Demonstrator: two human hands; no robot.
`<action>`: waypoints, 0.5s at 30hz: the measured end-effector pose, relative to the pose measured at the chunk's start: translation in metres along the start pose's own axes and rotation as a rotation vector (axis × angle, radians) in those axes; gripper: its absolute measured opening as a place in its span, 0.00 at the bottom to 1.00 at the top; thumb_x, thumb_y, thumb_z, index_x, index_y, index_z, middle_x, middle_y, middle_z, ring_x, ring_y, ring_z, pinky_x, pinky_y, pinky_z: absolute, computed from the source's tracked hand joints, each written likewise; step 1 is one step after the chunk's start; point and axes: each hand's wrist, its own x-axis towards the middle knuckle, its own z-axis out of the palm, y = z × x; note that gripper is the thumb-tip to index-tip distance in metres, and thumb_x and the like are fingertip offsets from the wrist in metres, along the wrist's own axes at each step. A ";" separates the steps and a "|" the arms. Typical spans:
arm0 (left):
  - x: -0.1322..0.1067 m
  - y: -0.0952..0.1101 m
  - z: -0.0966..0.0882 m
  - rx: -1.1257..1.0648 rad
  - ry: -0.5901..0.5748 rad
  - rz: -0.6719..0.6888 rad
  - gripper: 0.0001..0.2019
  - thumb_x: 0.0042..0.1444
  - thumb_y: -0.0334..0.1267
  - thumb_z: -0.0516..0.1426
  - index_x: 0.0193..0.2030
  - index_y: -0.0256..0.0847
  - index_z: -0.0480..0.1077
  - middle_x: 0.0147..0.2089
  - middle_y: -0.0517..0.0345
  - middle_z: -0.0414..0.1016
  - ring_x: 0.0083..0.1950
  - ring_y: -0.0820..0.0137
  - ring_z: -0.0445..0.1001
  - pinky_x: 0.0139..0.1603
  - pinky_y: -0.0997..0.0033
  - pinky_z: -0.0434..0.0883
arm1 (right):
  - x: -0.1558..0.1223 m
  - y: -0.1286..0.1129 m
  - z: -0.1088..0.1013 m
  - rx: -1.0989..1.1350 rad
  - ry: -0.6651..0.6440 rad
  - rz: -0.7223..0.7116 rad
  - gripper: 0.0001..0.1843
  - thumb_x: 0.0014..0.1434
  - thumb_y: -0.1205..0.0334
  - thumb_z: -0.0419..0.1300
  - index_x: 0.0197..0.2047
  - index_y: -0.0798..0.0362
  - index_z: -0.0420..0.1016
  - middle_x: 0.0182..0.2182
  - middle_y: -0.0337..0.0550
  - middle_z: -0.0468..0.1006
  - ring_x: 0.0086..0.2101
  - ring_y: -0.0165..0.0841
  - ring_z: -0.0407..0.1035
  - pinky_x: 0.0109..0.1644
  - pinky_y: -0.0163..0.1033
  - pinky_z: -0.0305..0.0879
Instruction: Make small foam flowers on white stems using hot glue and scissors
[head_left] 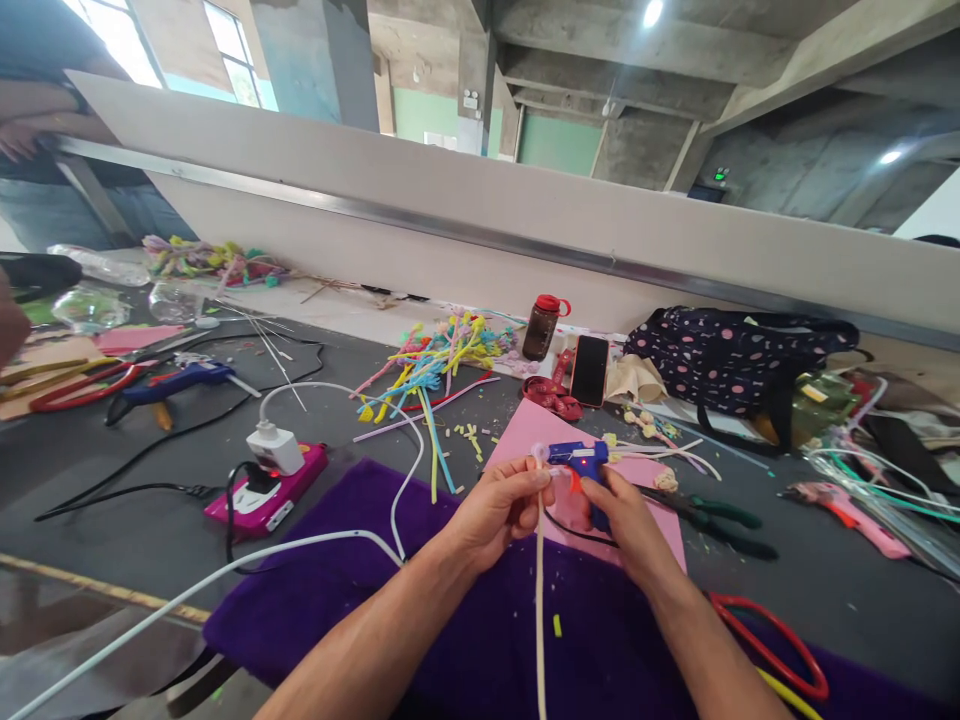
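Observation:
My left hand (512, 505) is closed in a pinch on a cream-coloured fuzzy stem (540, 610) that hangs straight down toward me. A small pale pink piece (538, 453) shows at the stem's top, by my fingertips. Wrapped round the handle of a blue hot glue gun (581, 460) is my right hand (626, 515). The gun's nozzle points left, close beside the pale pink piece; whether they touch I cannot tell. A small red light glows on the gun, and its orange trigger is by my fingers. Beneath both hands lies a pink sheet (517, 430).
A purple cloth (322, 600) covers the near table edge. Colourful pipe cleaners (435, 370), a red-lidded bottle (541, 330), and a phone (589, 370) stand or lie behind. Left are a magenta power strip (300, 480) and another glue gun (180, 385); right, green-handled pliers (720, 515) and a pink glue gun (847, 510).

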 end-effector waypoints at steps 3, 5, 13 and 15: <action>0.000 -0.004 0.000 0.003 -0.030 -0.037 0.09 0.49 0.37 0.59 0.26 0.35 0.65 0.23 0.62 0.69 0.13 0.85 0.57 0.12 0.82 0.47 | 0.007 0.013 0.005 -0.087 0.037 -0.001 0.19 0.51 0.53 0.58 0.42 0.57 0.71 0.23 0.39 0.75 0.22 0.33 0.67 0.25 0.35 0.61; 0.000 -0.006 0.001 0.005 -0.043 -0.058 0.09 0.49 0.37 0.59 0.26 0.35 0.65 0.23 0.61 0.69 0.13 0.85 0.56 0.12 0.82 0.47 | 0.010 0.017 0.001 -0.164 0.065 -0.015 0.17 0.50 0.55 0.59 0.40 0.56 0.73 0.22 0.39 0.76 0.22 0.33 0.67 0.25 0.34 0.60; 0.003 -0.009 0.001 0.039 -0.053 -0.228 0.08 0.48 0.36 0.59 0.24 0.35 0.66 0.20 0.62 0.67 0.13 0.85 0.54 0.12 0.81 0.42 | -0.007 -0.014 -0.028 -0.261 0.049 -0.252 0.10 0.53 0.57 0.59 0.36 0.52 0.75 0.33 0.42 0.76 0.31 0.33 0.69 0.35 0.36 0.65; 0.003 -0.011 0.001 0.052 -0.058 -0.255 0.08 0.47 0.36 0.59 0.24 0.35 0.66 0.20 0.63 0.66 0.13 0.85 0.53 0.12 0.81 0.41 | -0.015 -0.023 -0.028 -0.227 -0.052 -0.372 0.07 0.53 0.60 0.60 0.35 0.53 0.75 0.31 0.42 0.76 0.30 0.33 0.69 0.33 0.36 0.65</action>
